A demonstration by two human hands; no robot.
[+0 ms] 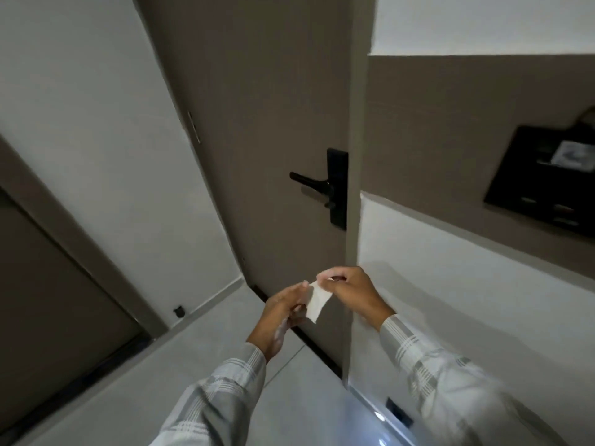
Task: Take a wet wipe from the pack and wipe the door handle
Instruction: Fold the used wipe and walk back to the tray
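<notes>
A black lever door handle on a black backplate sits at the right edge of the grey-brown door. Well below it, a small white wet wipe hangs between my hands. My right hand pinches the wipe's top corner with thumb and forefinger. My left hand touches its left edge with the fingertips and also seems to hold something pale against the palm. The wipe pack is not clearly visible.
A black wall panel with a card in it hangs on the wall to the right. Another dark door stands at the left. A pale tiled floor lies below, with a black door stop by the white wall.
</notes>
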